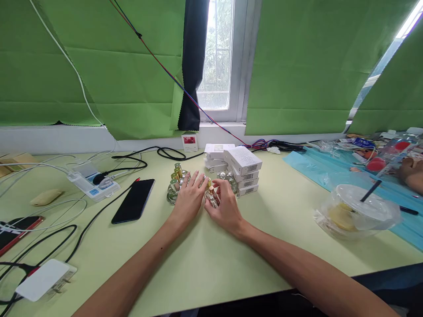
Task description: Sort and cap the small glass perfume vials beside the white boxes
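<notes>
Small glass perfume bottles (172, 192) with gold and greenish caps stand in a cluster at the middle of the table. My left hand (190, 193) lies over the right side of this cluster, its fingers stretched out and apart, hiding some of the bottles. Between the thumb and fingers of my right hand (227, 206) is a perfume bottle (212, 198) with a rose-gold cap. More clear glass bottles (230, 179) show just behind my right hand, partly covered by it. Beside them rises a stack of white boxes (244, 160) with barcodes on their sides.
A dark phone (134, 201) and a power strip (95, 182) with cables lie to the left. A white charger (46, 279) is at the near left. On the right stand a bagged lidded cup (350, 215) and a blue sheet (317, 169). Another person's hand (411, 174) shows at far right.
</notes>
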`<control>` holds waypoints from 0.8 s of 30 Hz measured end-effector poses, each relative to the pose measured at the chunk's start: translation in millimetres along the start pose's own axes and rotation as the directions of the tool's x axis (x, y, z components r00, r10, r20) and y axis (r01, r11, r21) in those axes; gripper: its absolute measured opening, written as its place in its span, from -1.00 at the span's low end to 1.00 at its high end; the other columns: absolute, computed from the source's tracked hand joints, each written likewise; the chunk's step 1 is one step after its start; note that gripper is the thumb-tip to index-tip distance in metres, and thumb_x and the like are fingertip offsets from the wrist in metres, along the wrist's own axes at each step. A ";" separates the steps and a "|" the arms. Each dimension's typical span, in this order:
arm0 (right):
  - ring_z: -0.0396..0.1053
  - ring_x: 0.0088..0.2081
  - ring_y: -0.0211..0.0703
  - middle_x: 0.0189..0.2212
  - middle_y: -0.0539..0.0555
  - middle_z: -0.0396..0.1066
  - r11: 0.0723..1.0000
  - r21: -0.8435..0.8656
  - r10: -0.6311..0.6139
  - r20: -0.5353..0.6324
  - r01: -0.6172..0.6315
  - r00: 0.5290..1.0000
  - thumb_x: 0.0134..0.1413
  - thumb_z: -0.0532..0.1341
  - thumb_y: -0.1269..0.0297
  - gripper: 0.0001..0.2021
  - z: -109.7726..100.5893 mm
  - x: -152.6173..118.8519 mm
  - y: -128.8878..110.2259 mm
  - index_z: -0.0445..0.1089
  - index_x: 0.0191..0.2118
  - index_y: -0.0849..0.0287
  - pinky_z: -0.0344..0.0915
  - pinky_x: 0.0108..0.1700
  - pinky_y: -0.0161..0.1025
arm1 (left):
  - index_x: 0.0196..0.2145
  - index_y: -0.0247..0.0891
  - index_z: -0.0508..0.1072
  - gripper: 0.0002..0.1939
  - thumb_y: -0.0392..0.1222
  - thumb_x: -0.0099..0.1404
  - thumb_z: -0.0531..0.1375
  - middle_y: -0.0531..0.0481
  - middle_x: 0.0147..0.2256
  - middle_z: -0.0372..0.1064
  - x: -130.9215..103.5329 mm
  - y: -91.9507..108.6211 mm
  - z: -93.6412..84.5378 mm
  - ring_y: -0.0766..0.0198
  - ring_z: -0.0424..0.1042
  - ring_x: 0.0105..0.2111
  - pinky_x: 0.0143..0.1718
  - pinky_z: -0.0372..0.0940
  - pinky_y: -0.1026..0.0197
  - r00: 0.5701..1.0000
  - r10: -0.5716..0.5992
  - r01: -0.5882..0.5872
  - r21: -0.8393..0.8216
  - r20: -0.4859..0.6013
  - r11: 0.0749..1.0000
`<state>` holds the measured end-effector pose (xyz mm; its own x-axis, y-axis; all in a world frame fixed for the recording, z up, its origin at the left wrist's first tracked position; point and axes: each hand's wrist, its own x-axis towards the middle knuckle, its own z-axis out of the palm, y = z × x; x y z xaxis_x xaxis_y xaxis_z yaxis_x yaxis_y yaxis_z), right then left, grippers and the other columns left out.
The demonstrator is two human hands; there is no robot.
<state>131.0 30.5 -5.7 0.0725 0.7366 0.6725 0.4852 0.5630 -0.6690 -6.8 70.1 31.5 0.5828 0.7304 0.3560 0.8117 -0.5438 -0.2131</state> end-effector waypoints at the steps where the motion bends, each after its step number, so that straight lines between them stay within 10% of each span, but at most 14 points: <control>1: 0.34 -0.25 -0.14 -0.14 0.13 0.31 1.000 0.001 0.003 0.002 -0.003 1.000 0.01 0.20 0.40 -0.58 0.0 -0.1 0.2 0.22 0.05 0.15 0.41 -0.24 -0.19 | 0.21 -0.37 0.39 -0.47 -0.48 0.33 -0.01 -0.25 0.26 0.29 0.1 0.4 -0.1 -0.10 0.11 0.36 0.39 0.01 -0.21 1.000 -0.001 0.001 0.008 0.016 1.000; 24: 0.32 -0.28 -0.15 -0.13 0.12 0.31 1.000 -0.028 0.003 0.012 -0.003 1.000 0.02 0.20 0.37 -0.58 -1.3 -0.4 -2.8 0.25 0.05 0.16 0.40 -0.25 -0.19 | 0.11 -0.38 0.41 -0.51 -0.53 0.27 -0.01 -0.29 0.19 0.37 -0.9 1.8 0.7 -0.07 0.22 0.31 0.38 0.03 -0.22 0.999 0.036 -0.038 -0.061 -0.023 0.997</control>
<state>130.8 28.1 -3.7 0.0634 0.7430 0.6662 0.5092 0.5501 -0.6619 -5.8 68.8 30.2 0.6109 0.7005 0.3691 0.7854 -0.5951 -0.1704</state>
